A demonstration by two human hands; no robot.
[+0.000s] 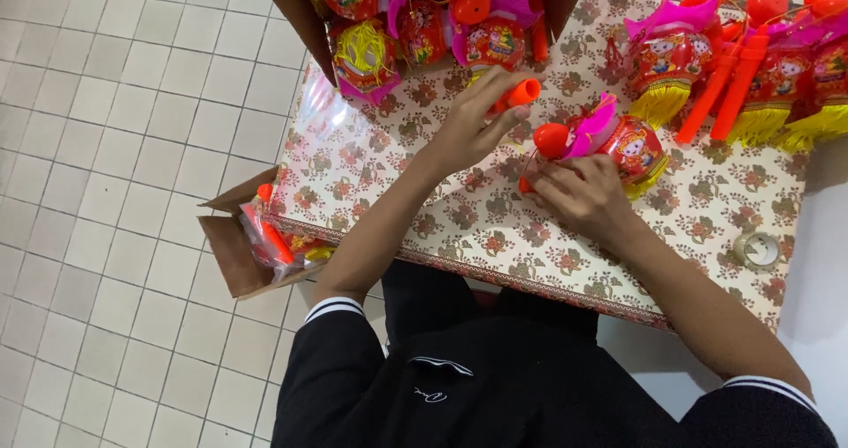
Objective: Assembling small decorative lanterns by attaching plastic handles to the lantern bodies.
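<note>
Left hand (473,121) grips orange handle (519,94) (pointing right, tilted slightly upward).

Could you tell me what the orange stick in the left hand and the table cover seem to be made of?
The orange stick looks like smooth moulded plastic, hollow at its open end. The table cover seems a glossy plastic sheet or oilcloth, with a floral print and shine at its edge.

Bare tablecloth (424,192) ahead (lanterns (751,77) crowd right).

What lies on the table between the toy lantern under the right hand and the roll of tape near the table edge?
In the head view, only bare flowered tablecloth lies between the toy lantern under the right hand and the roll of tape.
</note>
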